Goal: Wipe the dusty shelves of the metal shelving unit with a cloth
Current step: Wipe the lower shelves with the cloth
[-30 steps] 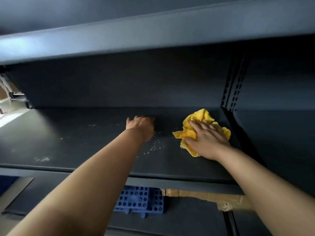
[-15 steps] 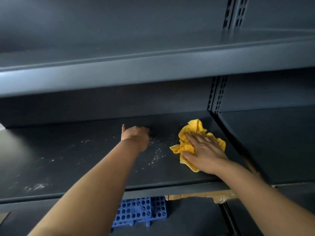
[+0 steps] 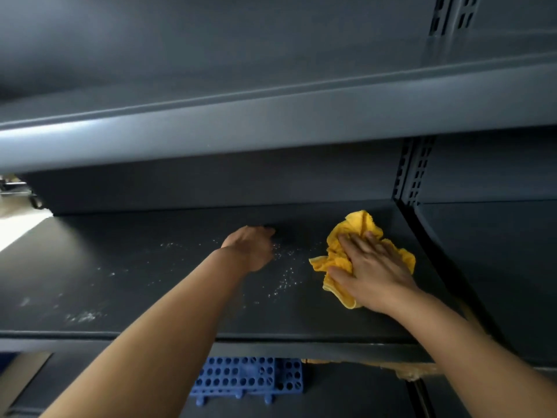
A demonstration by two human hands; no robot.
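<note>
R hand (image 3: 373,276) flat on cloth (image 3: 360,229); shelf (image 3: 144,285) dusty.

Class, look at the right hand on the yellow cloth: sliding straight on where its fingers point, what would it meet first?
Likely the back panel, past a strip of shelf; the dust specks lie left of that line. Depth is unclear.
</note>
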